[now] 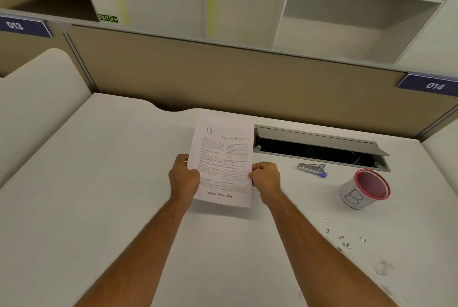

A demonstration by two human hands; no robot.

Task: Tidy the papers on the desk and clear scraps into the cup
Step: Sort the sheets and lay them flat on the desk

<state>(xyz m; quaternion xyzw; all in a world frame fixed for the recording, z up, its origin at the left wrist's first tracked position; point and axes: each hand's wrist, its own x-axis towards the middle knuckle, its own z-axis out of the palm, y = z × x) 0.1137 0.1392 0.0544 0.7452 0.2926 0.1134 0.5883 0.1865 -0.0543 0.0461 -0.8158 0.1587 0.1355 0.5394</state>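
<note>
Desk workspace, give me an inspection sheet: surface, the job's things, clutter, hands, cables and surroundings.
Surface: white desk, faint smudges near its right front.
Job's things: printed papers held above the desk; red-rimmed cup stands upright at right, inside looks empty; small metal scraps scattered in front of the cup.
Clutter: stapler lies between the papers and the cup.
Hands: left hand grips the papers' left edge; right hand pinches the right edge.
Cables: nothing seen; the cable hatch is open, dark inside.
Surroundings: tan partition with tags 013 and 014; white shelves behind.
</note>
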